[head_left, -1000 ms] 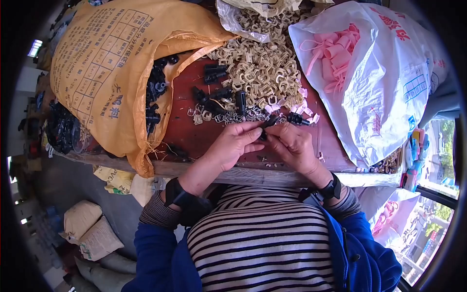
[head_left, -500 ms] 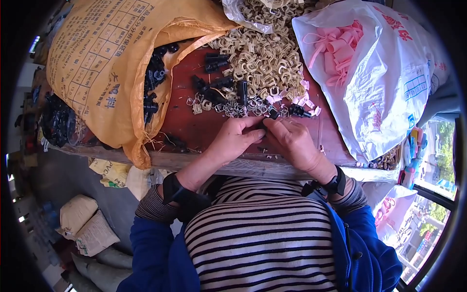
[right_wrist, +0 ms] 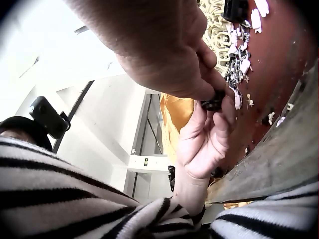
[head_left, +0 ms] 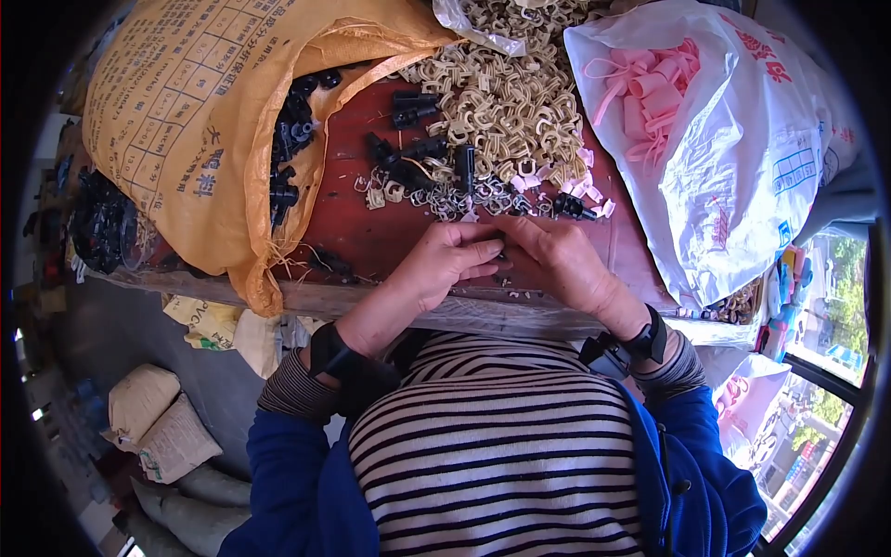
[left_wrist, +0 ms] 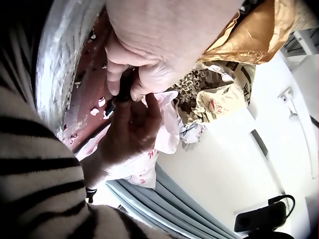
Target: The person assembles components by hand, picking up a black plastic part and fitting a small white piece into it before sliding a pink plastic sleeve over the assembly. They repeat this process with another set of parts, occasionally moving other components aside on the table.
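My left hand (head_left: 445,265) and right hand (head_left: 564,265) meet over the table's front part, fingertips together on one small black plastic part (right_wrist: 213,102). The fingers of both hands pinch it from opposite sides and hide most of it. In the left wrist view, dark bits of the black part (left_wrist: 127,85) show between the fingers. Just beyond the hands lie small metal pieces (head_left: 473,201), pale pink clips (head_left: 531,176) and a black fitting (head_left: 573,206). Several more black fittings (head_left: 408,162) lie to their left.
Behind is a large heap of cream plastic clips (head_left: 510,102). An orange woven sack (head_left: 200,139) with black parts stands left; a white sack (head_left: 733,176) with pink pieces (head_left: 650,93) stands right. The table's wooden front edge (head_left: 464,314) runs close to my body.
The black part, which stuck out above the right fingertips half a second ago, is now mostly covered by the fingers. The right hand has turned over it; the head view has shifted slightly.
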### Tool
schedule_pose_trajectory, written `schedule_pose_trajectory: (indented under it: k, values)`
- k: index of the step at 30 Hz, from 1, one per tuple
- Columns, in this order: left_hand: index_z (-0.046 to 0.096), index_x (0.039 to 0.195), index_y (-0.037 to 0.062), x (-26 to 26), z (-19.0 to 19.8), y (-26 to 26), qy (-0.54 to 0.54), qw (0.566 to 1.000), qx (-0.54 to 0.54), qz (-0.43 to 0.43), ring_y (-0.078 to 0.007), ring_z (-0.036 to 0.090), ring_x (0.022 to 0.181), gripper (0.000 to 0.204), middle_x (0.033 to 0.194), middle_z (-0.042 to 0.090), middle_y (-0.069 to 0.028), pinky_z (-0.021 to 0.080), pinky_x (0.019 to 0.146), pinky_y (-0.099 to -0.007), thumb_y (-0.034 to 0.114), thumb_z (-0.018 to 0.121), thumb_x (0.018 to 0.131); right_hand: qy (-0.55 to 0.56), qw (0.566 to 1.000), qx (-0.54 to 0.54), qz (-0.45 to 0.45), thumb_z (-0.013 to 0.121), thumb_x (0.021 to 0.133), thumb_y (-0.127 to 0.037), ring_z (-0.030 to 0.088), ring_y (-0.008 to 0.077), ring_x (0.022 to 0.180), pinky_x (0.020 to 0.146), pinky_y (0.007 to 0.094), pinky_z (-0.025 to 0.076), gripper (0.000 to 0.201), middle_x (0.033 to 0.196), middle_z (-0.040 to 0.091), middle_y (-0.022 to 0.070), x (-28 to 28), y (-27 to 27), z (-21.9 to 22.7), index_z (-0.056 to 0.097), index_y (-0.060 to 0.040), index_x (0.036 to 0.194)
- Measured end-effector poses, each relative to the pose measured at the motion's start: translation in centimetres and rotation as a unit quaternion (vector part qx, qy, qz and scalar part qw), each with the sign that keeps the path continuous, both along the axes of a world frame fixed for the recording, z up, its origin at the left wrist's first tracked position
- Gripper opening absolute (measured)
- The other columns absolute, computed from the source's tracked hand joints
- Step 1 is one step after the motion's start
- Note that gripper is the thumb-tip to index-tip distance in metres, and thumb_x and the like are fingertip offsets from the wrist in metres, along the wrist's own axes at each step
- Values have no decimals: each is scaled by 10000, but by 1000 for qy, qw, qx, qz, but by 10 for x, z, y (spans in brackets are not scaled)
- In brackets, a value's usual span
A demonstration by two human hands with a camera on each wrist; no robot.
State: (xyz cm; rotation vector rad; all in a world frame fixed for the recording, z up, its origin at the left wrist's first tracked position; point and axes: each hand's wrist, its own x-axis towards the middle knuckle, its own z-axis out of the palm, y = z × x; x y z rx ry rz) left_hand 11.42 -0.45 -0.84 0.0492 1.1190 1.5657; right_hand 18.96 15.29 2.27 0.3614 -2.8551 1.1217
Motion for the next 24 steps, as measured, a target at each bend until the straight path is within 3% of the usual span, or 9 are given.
schedule_pose_trajectory:
  k: [6, 10, 14, 17, 24]
  values:
    - [516, 1040, 14, -1, -3, 0, -3, 1000, -2, 5, -146, 551, 854, 237, 955, 559, -70, 462, 744, -258, 73, 503, 811, 27, 999, 37, 3, 597, 653, -103, 551, 283, 650, 560, 335, 455, 496, 726, 524, 118, 2, 0, -3, 432, -20, 1113]
    - [517, 1035, 11, -1, -4, 0, -4, 1000, -6, 4, -148, 551, 854, 235, 951, 559, -74, 461, 750, -259, 71, 505, 808, 45, 997, 64, 1, 589, 674, -34, 540, 245, 607, 534, 318, 436, 399, 693, 527, 92, 1, -2, -1, 475, -16, 1055]
    - [514, 1035, 9, -2, -9, -2, -25, 1000, 7, 6, -153, 553, 855, 237, 954, 556, -75, 462, 752, -260, 76, 508, 807, 38, 996, 75, 26, 596, 650, -92, 549, 276, 623, 552, 332, 453, 486, 698, 521, 112, -2, 0, 1, 442, -23, 1106]
    - [510, 1038, 10, -3, -11, -2, -45, 999, 1, 16, -159, 555, 853, 241, 955, 556, -75, 464, 749, -259, 80, 508, 807, 15, 1000, 24, -4, 590, 685, -41, 545, 236, 605, 543, 305, 440, 435, 692, 531, 95, -2, -1, -5, 464, -36, 1101]
    - [500, 1047, 13, -4, -14, -2, -86, 996, 19, 24, -169, 557, 859, 251, 956, 556, -74, 465, 745, -253, 86, 509, 807, 17, 998, -49, -24, 580, 701, -59, 551, 262, 622, 544, 328, 447, 353, 713, 541, 109, 0, 0, -4, 489, -29, 1040]
